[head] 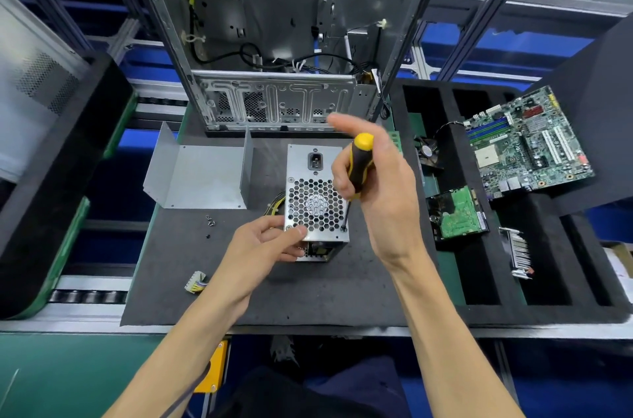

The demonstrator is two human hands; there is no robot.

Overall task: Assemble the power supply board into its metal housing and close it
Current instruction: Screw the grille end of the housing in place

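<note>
Two bare forearms are seen reaching in from the lower edge over a dark foam mat (pixel 212 280) laid on the tabletop. On the mat, the power supply housing (pixel 317 198) is stood on end, its honeycomb fan grille and power socket turned upward. The left hand (pixel 265 241) is held against the housing's near left corner, with the thumb laid on the grille face and the fingers curled round the side, so the housing is gripped. The right hand (pixel 373 178) is closed round the black-and-yellow handle of a screwdriver (pixel 356 167), with the forefinger stretched out and blurred. The screwdriver is held nearly upright, and its tip is set on a screw at the near right corner of the grille face. Yellow and black wires are seen coming out of the housing's left side, and a white connector (pixel 196 282) on coloured wires lies near the left forearm. A bent metal cover (pixel 200 174) is left lying on the mat to the left of the housing, apart from it. A few loose screws (pixel 209 224) are scattered between the cover and the left hand. Behind the mat, an open computer case (pixel 274 40) is stood upright. To the right, a black foam tray (pixel 479 267) is seen carrying a motherboard (pixel 527 143), a hard drive (pixel 457 215) and a small fan (pixel 426 150).
</note>
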